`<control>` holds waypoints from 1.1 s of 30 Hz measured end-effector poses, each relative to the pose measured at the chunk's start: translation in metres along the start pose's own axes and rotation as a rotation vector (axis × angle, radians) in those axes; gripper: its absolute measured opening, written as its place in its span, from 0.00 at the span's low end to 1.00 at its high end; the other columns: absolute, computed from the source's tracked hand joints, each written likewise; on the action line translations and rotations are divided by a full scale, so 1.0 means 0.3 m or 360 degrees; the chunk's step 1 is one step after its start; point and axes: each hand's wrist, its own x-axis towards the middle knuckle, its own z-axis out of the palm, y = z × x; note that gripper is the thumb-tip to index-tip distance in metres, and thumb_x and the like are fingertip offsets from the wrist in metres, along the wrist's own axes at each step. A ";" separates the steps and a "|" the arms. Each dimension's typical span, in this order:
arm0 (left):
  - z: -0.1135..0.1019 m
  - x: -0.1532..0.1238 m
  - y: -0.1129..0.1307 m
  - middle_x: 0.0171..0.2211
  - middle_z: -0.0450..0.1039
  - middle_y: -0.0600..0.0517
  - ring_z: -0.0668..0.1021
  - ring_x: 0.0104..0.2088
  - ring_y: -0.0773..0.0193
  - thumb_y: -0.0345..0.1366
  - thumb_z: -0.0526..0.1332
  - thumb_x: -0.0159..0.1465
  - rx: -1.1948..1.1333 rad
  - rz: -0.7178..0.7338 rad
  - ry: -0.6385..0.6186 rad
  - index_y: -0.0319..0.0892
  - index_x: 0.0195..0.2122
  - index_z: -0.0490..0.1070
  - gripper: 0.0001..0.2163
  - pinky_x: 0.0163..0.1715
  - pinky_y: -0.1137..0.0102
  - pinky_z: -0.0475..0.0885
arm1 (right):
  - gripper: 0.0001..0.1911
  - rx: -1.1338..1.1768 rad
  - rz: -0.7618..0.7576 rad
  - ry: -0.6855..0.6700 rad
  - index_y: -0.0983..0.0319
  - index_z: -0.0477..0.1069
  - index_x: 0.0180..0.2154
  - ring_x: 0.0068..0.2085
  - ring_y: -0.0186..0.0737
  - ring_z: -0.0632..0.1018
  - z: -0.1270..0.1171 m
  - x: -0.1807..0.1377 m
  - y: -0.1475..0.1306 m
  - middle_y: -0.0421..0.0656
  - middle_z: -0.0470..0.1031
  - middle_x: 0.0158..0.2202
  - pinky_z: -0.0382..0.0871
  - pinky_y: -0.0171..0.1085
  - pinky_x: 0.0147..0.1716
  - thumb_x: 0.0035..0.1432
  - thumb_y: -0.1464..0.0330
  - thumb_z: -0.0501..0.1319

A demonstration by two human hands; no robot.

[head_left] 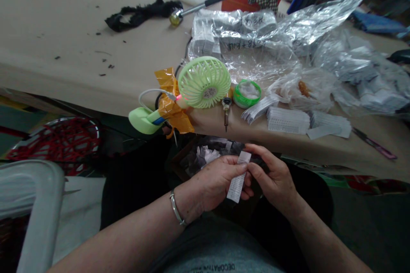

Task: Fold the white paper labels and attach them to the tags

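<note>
Here, the left hand (218, 183) held a white paper strip (236, 184) with small print on it, pinched between the thumb and the fingers. The strip was low down, on the near side of the table (73, 57). The right hand (272, 175) had its thumb and a finger at the strip's far part, but I could not tell if they squeezed it too. Just past the hands was a pile of white and dark bits (206, 154). On the table, close to the near edge, were 3 bunches of white strips (288, 120), with a thin purple tool (378, 146) to their right. To their left was a green tub (246, 101) with white stuff in it. Farther left was a green fan (205, 81) with orange tape (182, 121) by its handle. Clear plastic bags (253, 62) lay on the far side of the tub.
</note>
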 end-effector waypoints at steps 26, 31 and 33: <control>-0.069 -0.061 0.074 0.28 0.74 0.53 0.73 0.30 0.66 0.36 0.58 0.60 0.0990 0.0979 0.0759 0.41 0.33 0.75 0.07 0.32 0.74 0.68 | 0.07 0.0463 0.0343 0.0025 0.62 0.69 0.27 0.23 0.29 0.64 0.104 0.142 -0.073 0.35 0.64 0.21 0.59 0.28 0.21 0.55 0.66 0.60; -0.074 -0.060 0.103 0.28 0.76 0.53 0.75 0.30 0.67 0.36 0.57 0.62 0.1199 0.1149 0.0838 0.41 0.33 0.75 0.07 0.32 0.75 0.68 | 0.06 0.0297 0.0230 0.0044 0.61 0.69 0.28 0.23 0.29 0.64 0.107 0.165 -0.081 0.35 0.64 0.22 0.59 0.29 0.22 0.56 0.66 0.59; -0.074 -0.059 0.113 0.27 0.75 0.54 0.75 0.29 0.68 0.35 0.57 0.62 0.1305 0.1203 0.0876 0.41 0.32 0.75 0.08 0.31 0.75 0.68 | 0.06 0.0263 0.0180 0.0063 0.61 0.69 0.28 0.23 0.29 0.65 0.107 0.173 -0.083 0.35 0.65 0.21 0.60 0.29 0.22 0.56 0.67 0.58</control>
